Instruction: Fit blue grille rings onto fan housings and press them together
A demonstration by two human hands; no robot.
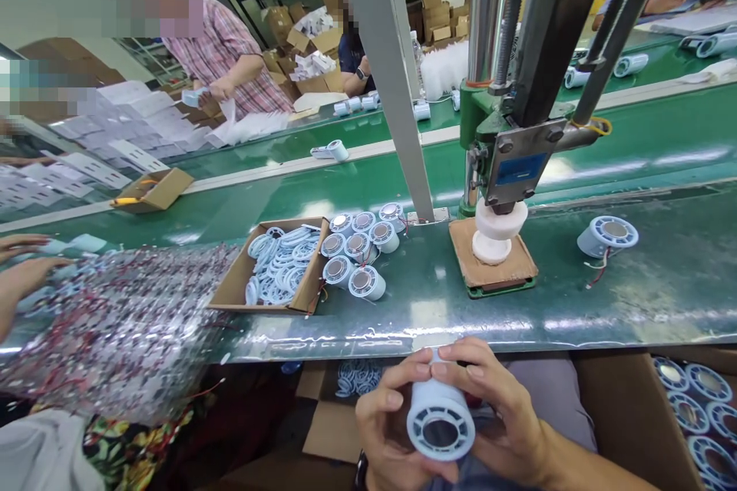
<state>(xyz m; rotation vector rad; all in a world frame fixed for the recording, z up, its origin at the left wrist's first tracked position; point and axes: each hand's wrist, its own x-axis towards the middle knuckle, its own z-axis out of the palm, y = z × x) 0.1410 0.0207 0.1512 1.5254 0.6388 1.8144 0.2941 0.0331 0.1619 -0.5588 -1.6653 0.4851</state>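
Observation:
Above my lap, just off the table's near edge, a light-blue cylindrical housing (438, 400) is tilted so its slotted ring and dark round centre face me. My left hand (381, 418) wraps its left side. Around its right side and top curl the fingers of my right hand (502, 410). Beyond them on the table stands a green press (480, 111), its white round head (500, 219) above a white pad on a cardboard-covered base (461, 249). Several similar housings (366, 283) with silvery discs and wires cluster left of the press.
A cardboard box (318, 276) holds light-blue rings. At right sits a lone housing (607, 238); an open carton (625, 414) below holds more. Wired parts in clear plastic (132, 314) lie at left, near another person's hand (26, 276). A slanted metal post (397, 92) rises mid-table.

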